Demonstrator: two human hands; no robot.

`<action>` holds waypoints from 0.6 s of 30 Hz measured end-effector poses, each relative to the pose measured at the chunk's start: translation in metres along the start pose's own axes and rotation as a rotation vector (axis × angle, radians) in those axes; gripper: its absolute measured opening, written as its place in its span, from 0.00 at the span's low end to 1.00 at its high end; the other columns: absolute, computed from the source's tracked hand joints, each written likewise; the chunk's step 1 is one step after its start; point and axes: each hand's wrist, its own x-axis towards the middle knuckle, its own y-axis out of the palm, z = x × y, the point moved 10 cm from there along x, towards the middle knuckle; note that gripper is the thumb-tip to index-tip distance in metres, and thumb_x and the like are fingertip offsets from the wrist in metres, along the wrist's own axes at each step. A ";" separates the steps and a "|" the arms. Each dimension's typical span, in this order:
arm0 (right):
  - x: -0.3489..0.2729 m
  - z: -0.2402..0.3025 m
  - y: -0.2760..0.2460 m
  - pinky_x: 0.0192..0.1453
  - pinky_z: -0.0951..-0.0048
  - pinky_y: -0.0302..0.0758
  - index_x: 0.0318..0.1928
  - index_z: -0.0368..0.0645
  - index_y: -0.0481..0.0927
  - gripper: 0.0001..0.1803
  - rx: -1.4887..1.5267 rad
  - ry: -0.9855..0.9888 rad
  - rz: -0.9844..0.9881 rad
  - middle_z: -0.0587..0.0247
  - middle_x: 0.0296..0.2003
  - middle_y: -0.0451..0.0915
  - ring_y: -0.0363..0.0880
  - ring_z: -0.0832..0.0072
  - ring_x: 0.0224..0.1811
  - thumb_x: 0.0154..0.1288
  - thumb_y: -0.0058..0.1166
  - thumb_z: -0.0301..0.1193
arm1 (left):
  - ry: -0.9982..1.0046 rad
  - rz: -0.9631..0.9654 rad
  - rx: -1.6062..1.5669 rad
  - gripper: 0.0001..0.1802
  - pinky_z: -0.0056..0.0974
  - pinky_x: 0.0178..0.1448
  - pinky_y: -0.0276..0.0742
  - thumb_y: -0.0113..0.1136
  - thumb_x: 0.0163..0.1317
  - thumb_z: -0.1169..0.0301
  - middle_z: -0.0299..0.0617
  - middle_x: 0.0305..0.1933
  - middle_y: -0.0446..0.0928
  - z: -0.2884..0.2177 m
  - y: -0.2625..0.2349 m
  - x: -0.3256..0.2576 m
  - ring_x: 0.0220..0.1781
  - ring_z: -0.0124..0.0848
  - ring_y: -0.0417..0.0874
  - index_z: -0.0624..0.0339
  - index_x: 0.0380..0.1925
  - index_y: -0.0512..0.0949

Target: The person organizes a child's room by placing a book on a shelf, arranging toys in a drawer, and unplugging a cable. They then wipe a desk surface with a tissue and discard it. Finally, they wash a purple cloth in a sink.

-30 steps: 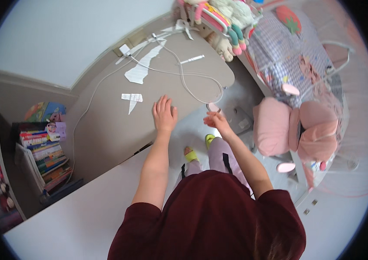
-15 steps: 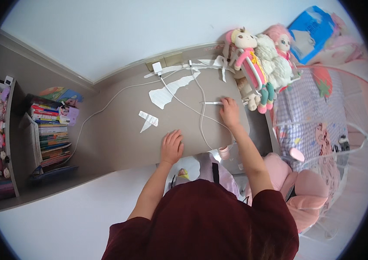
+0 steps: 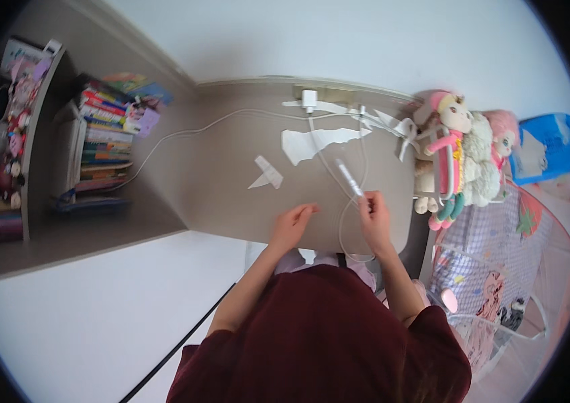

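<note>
The right hand (image 3: 373, 216) grips a white pen (image 3: 350, 178) near the desk's (image 3: 231, 174) right front edge, among white cables (image 3: 339, 168). The left hand (image 3: 292, 225) rests loosely curled at the front edge, holding nothing, with paper scraps (image 3: 266, 172) lying beyond it.

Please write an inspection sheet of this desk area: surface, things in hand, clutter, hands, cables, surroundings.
Surface: grey-brown desk, mostly bare.
Things in hand: white pen-shaped object, held at its lower end.
Clutter: white paper scraps and a smaller piece.
Hands: right hand grips the pen-shaped object; left hand rests on the desk, holding nothing.
Cables: white plug at the back edge; white cables run across the desk and loop near the right hand.
Surroundings: bookshelf on the left, plush dolls on the right.
</note>
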 end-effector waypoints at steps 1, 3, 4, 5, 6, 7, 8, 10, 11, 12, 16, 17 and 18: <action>-0.004 0.017 0.030 0.30 0.69 0.72 0.39 0.40 0.74 0.08 0.011 -0.049 0.069 0.52 0.30 0.77 0.77 0.60 0.28 0.61 0.54 0.30 | -0.011 -0.002 -0.160 0.16 0.35 0.51 0.73 0.44 0.70 0.63 0.41 0.48 0.77 0.002 0.000 0.002 0.48 0.28 0.77 0.62 0.47 0.75; -0.006 0.058 0.094 0.33 0.68 0.73 0.41 0.40 0.74 0.10 0.012 -0.180 0.208 0.53 0.32 0.77 0.78 0.60 0.32 0.59 0.55 0.29 | 0.008 -0.036 -0.469 0.18 0.33 0.49 0.74 0.42 0.72 0.61 0.40 0.47 0.78 -0.003 -0.012 0.011 0.46 0.25 0.76 0.62 0.48 0.73; -0.009 0.073 0.124 0.36 0.68 0.74 0.42 0.41 0.74 0.12 -0.004 -0.249 0.270 0.54 0.34 0.78 0.78 0.60 0.34 0.58 0.56 0.29 | 0.024 -0.143 -0.481 0.18 0.33 0.50 0.74 0.41 0.72 0.61 0.40 0.46 0.78 0.002 -0.033 0.014 0.44 0.26 0.77 0.62 0.49 0.73; -0.009 0.087 0.152 0.38 0.67 0.75 0.44 0.41 0.74 0.13 -0.019 -0.317 0.327 0.54 0.36 0.78 0.79 0.60 0.37 0.57 0.56 0.28 | 0.041 -0.244 -0.493 0.18 0.33 0.50 0.74 0.40 0.72 0.60 0.41 0.45 0.78 0.012 -0.055 0.018 0.43 0.26 0.77 0.62 0.49 0.72; -0.008 0.106 0.176 0.41 0.66 0.75 0.46 0.41 0.73 0.16 -0.045 -0.448 0.356 0.54 0.39 0.77 0.78 0.61 0.40 0.57 0.57 0.28 | 0.061 -0.338 -0.502 0.18 0.33 0.50 0.74 0.40 0.72 0.60 0.41 0.44 0.78 0.014 -0.080 0.019 0.41 0.27 0.78 0.62 0.49 0.71; -0.007 0.125 0.199 0.44 0.65 0.75 0.48 0.41 0.72 0.18 -0.067 -0.579 0.378 0.54 0.43 0.76 0.77 0.61 0.43 0.56 0.57 0.27 | 0.137 -0.396 -0.500 0.18 0.33 0.48 0.75 0.40 0.72 0.59 0.39 0.40 0.77 0.010 -0.114 0.021 0.40 0.26 0.78 0.62 0.47 0.71; -0.005 0.143 0.218 0.47 0.65 0.75 0.51 0.41 0.71 0.21 -0.095 -0.703 0.390 0.53 0.46 0.75 0.77 0.62 0.46 0.56 0.57 0.27 | 0.119 -0.508 -0.513 0.18 0.33 0.45 0.75 0.39 0.72 0.59 0.39 0.39 0.77 0.010 -0.156 0.022 0.39 0.26 0.78 0.62 0.47 0.71; 0.001 0.150 0.264 0.58 0.57 0.67 0.56 0.39 0.68 0.28 -0.212 -0.754 0.513 0.49 0.59 0.64 0.67 0.56 0.57 0.54 0.58 0.31 | -0.047 -0.705 -0.334 0.19 0.35 0.42 0.74 0.40 0.72 0.58 0.41 0.36 0.76 0.013 -0.243 0.016 0.39 0.29 0.78 0.63 0.47 0.70; 0.008 0.143 0.289 0.59 0.56 0.65 0.57 0.39 0.67 0.29 -0.311 -0.833 0.497 0.48 0.61 0.62 0.65 0.55 0.59 0.54 0.58 0.33 | -0.188 -0.771 -0.142 0.18 0.38 0.40 0.74 0.41 0.71 0.59 0.43 0.35 0.76 0.011 -0.286 0.017 0.39 0.32 0.79 0.64 0.48 0.68; 0.015 0.138 0.317 0.61 0.55 0.63 0.57 0.38 0.67 0.30 -0.405 -0.920 0.481 0.47 0.62 0.61 0.63 0.54 0.61 0.54 0.58 0.35 | -0.158 -0.901 -0.027 0.18 0.42 0.41 0.74 0.42 0.70 0.61 0.47 0.34 0.77 0.007 -0.330 0.017 0.38 0.37 0.80 0.65 0.48 0.67; 0.059 0.100 0.384 0.69 0.56 0.54 0.58 0.38 0.67 0.31 -0.550 -0.946 0.462 0.48 0.66 0.56 0.55 0.56 0.68 0.56 0.55 0.40 | -0.124 -1.299 0.351 0.14 0.52 0.43 0.72 0.48 0.62 0.69 0.55 0.35 0.77 0.013 -0.466 0.015 0.38 0.53 0.79 0.66 0.45 0.67; 0.068 0.097 0.384 0.70 0.57 0.53 0.58 0.39 0.67 0.31 -0.570 -0.938 0.459 0.49 0.66 0.56 0.54 0.56 0.68 0.56 0.55 0.40 | -0.102 -1.284 0.428 0.13 0.52 0.43 0.72 0.49 0.61 0.70 0.56 0.36 0.77 0.005 -0.480 0.029 0.38 0.54 0.78 0.65 0.44 0.69; 0.068 0.100 0.382 0.71 0.57 0.51 0.58 0.39 0.67 0.31 -0.582 -0.938 0.471 0.50 0.66 0.56 0.53 0.57 0.69 0.56 0.54 0.41 | -0.091 -1.282 0.508 0.12 0.52 0.44 0.72 0.51 0.60 0.72 0.57 0.37 0.77 -0.004 -0.495 0.031 0.39 0.55 0.78 0.65 0.42 0.71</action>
